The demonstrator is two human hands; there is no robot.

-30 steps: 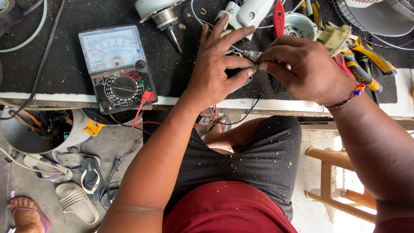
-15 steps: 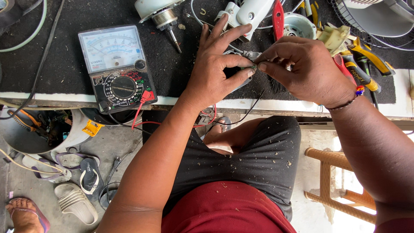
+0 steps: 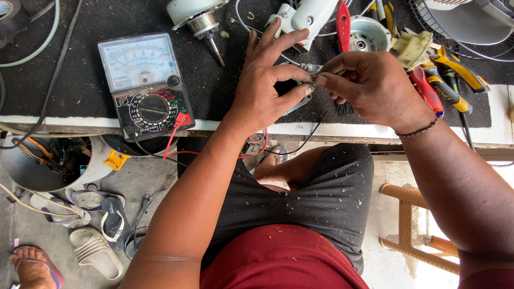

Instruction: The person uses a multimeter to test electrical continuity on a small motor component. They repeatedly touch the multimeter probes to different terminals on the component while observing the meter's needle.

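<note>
A: What is seen at the far left, around nine o'clock?

B: An analog multimeter is laid flat on the black mat, its red lead trailing over the bench edge. At seven o'clock, sandals are scattered on the floor, and a foot of another person is seen in the corner.

A: And toward the middle?

B: At twelve o'clock a white motor part with a shaft is lying on the mat. Just right of it, the left hand is curled, with thumb and forefinger pinched on a small grey component with wires. That component is held above the mat, between the two hands, at about one o'clock.

A: Is the other hand closed too?

B: The right hand is closed, its fingertips pinched at the same component; whether the thin wire end or the body is gripped cannot be told.

A: What is found further right?

B: At two o'clock, a beige plastic part, red-handled and yellow-handled pliers are lying beside the wrist. A fan guard is seen in the corner, and a wooden stool at four o'clock.
</note>
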